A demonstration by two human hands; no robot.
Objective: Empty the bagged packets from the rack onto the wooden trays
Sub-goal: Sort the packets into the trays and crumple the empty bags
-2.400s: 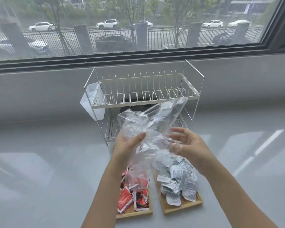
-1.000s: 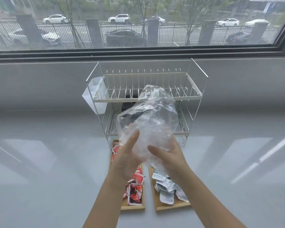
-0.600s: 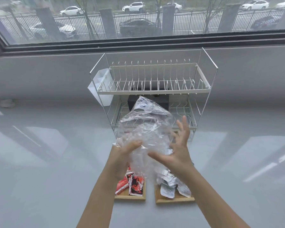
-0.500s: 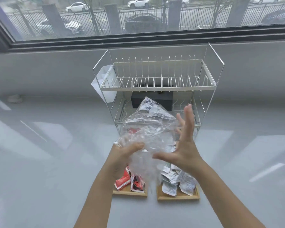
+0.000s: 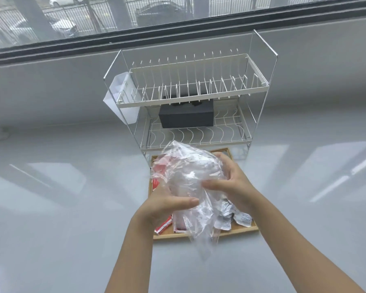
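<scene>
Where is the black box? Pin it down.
In the head view the black box sits on the lower shelf of the wire rack, left of centre, behind and above the clear bag.

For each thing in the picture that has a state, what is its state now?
Plastic bag: crumpled, held by both hands above the trays.
Left hand: closed on the bag.
Right hand: closed on the bag.
Trays: holding loose packets.
Red packets: on the left tray.
White packets: on the right tray.
Rack: upright, top shelf empty.
Black box: on the lower shelf.

1 head-worn camera looks steeply down, close over the rack [image 5: 188, 98] and window ledge [image 5: 51, 187].
</scene>
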